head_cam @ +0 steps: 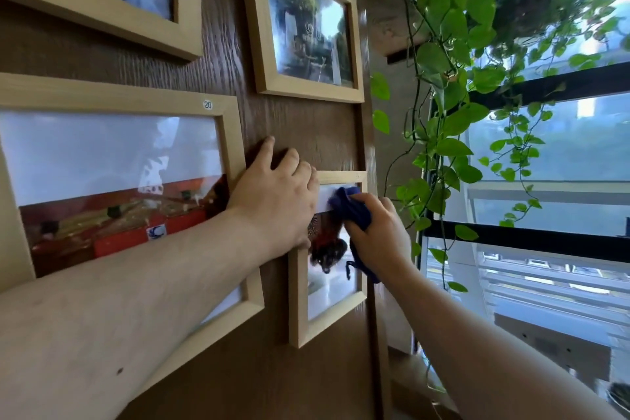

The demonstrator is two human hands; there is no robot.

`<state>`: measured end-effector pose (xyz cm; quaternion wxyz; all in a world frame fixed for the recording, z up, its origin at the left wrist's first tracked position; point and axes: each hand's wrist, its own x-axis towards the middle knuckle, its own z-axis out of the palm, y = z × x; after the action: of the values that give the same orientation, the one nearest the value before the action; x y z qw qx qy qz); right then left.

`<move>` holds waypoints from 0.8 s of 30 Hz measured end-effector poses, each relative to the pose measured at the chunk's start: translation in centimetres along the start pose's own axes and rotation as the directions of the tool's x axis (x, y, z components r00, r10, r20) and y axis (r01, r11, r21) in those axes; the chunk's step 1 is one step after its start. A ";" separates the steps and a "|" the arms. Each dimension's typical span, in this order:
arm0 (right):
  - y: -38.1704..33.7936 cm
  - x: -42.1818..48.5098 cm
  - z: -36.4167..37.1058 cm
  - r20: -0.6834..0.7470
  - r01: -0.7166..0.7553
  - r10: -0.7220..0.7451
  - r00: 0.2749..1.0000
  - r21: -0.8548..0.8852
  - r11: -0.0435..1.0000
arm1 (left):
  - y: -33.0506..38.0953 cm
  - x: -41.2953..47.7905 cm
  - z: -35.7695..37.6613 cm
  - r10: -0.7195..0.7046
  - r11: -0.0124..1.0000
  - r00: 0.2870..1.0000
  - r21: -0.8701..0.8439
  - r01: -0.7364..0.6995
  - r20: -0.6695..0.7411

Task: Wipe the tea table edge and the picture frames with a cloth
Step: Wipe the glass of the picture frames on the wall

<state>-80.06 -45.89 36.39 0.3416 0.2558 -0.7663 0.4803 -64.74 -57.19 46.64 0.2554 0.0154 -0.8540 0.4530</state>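
My right hand is closed around a bunched blue cloth, pressing it to the glass near the top of the small frame, low on the wood wall. My left hand lies flat and open, holding nothing, its palm over that frame's upper left corner and its fingers spread on the wall beside the big frame. The cloth is soft and limp, so I judge it works best wadded in the fist. The frame looks light and the glass breakable and slick; I would steady it by its wooden border and press gently. Higher hang two more frames, and a trailing plant hangs by the window. The tea table is out of view.
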 end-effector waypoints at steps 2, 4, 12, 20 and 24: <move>1.3 0.5 -0.1 -0.004 -0.019 0.019 1.000 -0.059 0.998 | 0.0 0.0 0.1 0.004 1.000 1.000 0.001 -0.004 -0.010; 1.4 0.6 0.1 -0.013 -0.005 0.004 1.000 -0.094 0.996 | -0.1 -0.1 0.2 0.005 1.000 1.000 0.004 -0.005 -0.013; -1.6 -3.1 0.9 0.038 0.348 -0.349 0.936 0.038 0.937 | 0.4 -0.1 0.1 -0.019 1.000 1.000 0.009 0.020 -0.019; 3.9 -3.7 0.9 0.087 0.049 -0.040 0.995 -0.106 0.993 | 0.2 -0.1 0.0 -0.022 0.999 0.999 0.041 0.021 0.027; 1.3 -6.0 1.5 0.158 0.219 -0.222 0.962 0.035 0.975 | 0.4 -0.1 -0.1 -0.034 0.998 0.999 0.053 0.032 0.028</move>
<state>-77.59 -46.30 30.55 0.3276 0.3803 -0.7541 0.4234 -64.73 -56.94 46.32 0.2500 0.0429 -0.8451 0.4707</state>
